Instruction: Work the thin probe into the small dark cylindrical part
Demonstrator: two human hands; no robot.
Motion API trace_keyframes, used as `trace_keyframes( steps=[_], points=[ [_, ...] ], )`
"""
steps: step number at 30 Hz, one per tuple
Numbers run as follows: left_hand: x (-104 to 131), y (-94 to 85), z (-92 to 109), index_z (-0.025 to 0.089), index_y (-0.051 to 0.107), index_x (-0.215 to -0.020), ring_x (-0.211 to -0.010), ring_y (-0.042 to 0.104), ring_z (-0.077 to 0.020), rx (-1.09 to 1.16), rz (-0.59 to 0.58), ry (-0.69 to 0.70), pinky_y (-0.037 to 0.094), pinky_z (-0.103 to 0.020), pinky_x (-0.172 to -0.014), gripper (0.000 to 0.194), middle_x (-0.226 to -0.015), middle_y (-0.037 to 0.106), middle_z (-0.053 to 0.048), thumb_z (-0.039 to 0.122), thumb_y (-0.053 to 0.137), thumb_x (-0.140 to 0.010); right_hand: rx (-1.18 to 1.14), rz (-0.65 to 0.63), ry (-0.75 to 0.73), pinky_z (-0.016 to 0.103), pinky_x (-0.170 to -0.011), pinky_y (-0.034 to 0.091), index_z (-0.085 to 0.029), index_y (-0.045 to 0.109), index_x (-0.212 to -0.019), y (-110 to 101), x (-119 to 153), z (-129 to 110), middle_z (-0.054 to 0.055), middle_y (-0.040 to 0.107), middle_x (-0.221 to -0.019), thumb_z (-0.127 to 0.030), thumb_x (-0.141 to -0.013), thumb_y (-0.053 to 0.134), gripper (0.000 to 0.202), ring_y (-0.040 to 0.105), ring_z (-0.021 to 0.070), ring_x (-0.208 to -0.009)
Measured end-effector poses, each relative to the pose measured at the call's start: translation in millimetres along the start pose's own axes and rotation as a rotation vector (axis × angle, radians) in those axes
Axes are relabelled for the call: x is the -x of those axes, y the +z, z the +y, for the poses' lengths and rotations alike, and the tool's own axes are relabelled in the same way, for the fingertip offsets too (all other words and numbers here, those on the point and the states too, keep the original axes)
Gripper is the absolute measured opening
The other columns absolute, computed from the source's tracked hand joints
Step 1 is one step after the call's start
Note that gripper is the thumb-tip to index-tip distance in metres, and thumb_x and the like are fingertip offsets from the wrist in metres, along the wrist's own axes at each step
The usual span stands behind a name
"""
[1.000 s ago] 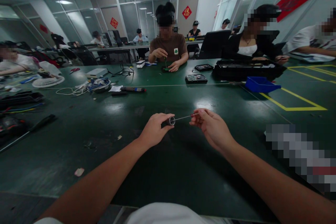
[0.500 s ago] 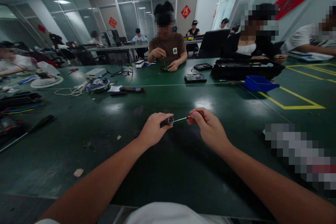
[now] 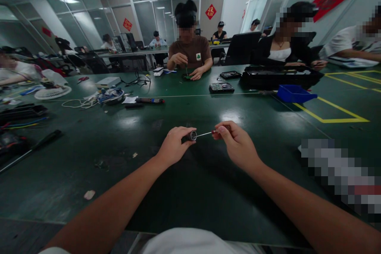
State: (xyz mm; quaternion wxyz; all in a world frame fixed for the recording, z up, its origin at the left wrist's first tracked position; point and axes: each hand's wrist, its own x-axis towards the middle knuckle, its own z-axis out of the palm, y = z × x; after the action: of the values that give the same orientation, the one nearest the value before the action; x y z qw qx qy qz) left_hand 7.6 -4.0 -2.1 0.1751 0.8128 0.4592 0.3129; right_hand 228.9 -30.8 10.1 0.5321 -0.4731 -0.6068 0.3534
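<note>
My left hand [image 3: 174, 145] grips a small dark cylindrical part [image 3: 192, 135] with a shiny round end facing right. My right hand [image 3: 238, 145] pinches a thin screwdriver [image 3: 208, 132] by its reddish handle, and the metal shaft points left with its tip at the cylinder's end. Both hands hover just above the dark green table [image 3: 190, 190], close together near its middle.
Across the table a person in a brown shirt [image 3: 190, 53] works on a small board. A hard drive [image 3: 222, 87], a blue bin [image 3: 294, 94], a black tray [image 3: 279, 77], cables [image 3: 101, 98] and a long black tool [image 3: 32, 149] lie around. Other people sit at left and right.
My right hand has shifted slightly left, bringing the screwdriver closer into the cylinder's end. My left hand has stayed almost in place.
</note>
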Motion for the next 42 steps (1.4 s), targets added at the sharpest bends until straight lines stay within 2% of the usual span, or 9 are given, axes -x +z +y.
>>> trace_keyframes(
  steps=[4,8,13,19,25,35,42],
  points=[
    [-0.2,0.4,0.8,0.024,0.067,-0.124,-0.114,0.061,-0.0234,0.005,0.004,0.002,0.045,-0.042,-0.102,0.041,-0.12,0.071,-0.004,0.016,0.075,-0.085,0.096,-0.002,-0.023,0.039,-0.077,0.056,-0.023,0.063,-0.1,0.0,1.6,0.8,0.005,0.073,-0.087,-0.043,-0.096,0.055,0.022,0.072,0.0216,-0.083],
    [-0.2,1.5,1.1,0.025,0.067,-0.124,-0.113,0.061,-0.0234,0.005,0.002,0.002,0.045,-0.042,-0.101,0.041,-0.119,0.071,-0.004,0.017,0.074,-0.085,0.043,-0.015,-0.016,0.038,-0.075,0.057,-0.022,0.063,-0.099,1.5,-0.1,3.9,0.005,0.073,-0.087,-0.043,-0.095,0.055,0.023,0.072,0.0206,-0.08],
    [0.0,1.8,-0.4,0.024,0.068,-0.124,-0.109,0.062,-0.0233,0.007,-0.021,-0.009,0.046,-0.042,-0.1,0.04,-0.116,0.071,-0.004,0.019,0.075,-0.085,0.057,0.052,-0.008,0.037,-0.071,0.056,-0.021,0.063,-0.096,0.0,-1.1,4.4,0.004,0.071,-0.081,-0.043,-0.095,0.054,0.024,0.069,0.0196,-0.074],
    [1.0,2.7,-3.6,0.026,0.067,-0.124,-0.108,0.061,-0.0236,0.006,-0.035,-0.016,0.046,-0.042,-0.099,0.04,-0.115,0.071,-0.004,0.02,0.075,-0.085,0.111,0.137,-0.124,0.035,-0.072,0.055,-0.022,0.063,-0.101,-4.5,3.6,-1.2,0.004,0.071,-0.084,-0.042,-0.098,0.051,0.023,0.069,0.0193,-0.076],
    [-0.5,2.7,-2.1,0.024,0.068,-0.124,-0.108,0.061,-0.0242,-0.004,-0.054,-0.027,0.045,-0.042,-0.099,0.041,-0.115,0.071,-0.005,0.019,0.076,-0.084,0.195,0.002,-0.14,0.035,-0.072,0.054,-0.022,0.063,-0.102,-3.7,5.1,-0.4,0.005,0.073,-0.087,-0.042,-0.099,0.051,0.023,0.072,0.0207,-0.08],
    [-0.1,3.1,-3.9,0.025,0.068,-0.124,-0.106,0.062,-0.0238,-0.012,-0.056,-0.041,0.045,-0.042,-0.098,0.041,-0.114,0.071,-0.004,0.02,0.076,-0.085,0.299,0.046,-0.118,0.035,-0.069,0.052,-0.022,0.062,-0.098,-6.8,1.1,-0.4,0.005,0.073,-0.083,-0.043,-0.099,0.049,0.025,0.071,0.0213,-0.075],
    [-0.7,3.2,-3.8,0.025,0.068,-0.124,-0.106,0.062,-0.0241,-0.009,-0.066,-0.037,0.045,-0.042,-0.097,0.04,-0.113,0.071,-0.005,0.021,0.076,-0.085,0.265,0.057,-0.163,0.035,-0.072,0.053,-0.022,0.061,-0.102,-7.1,3.2,-0.9,0.005,0.073,-0.086,-0.041,-0.1,0.048,0.023,0.072,0.0208,-0.078]
  ],
)
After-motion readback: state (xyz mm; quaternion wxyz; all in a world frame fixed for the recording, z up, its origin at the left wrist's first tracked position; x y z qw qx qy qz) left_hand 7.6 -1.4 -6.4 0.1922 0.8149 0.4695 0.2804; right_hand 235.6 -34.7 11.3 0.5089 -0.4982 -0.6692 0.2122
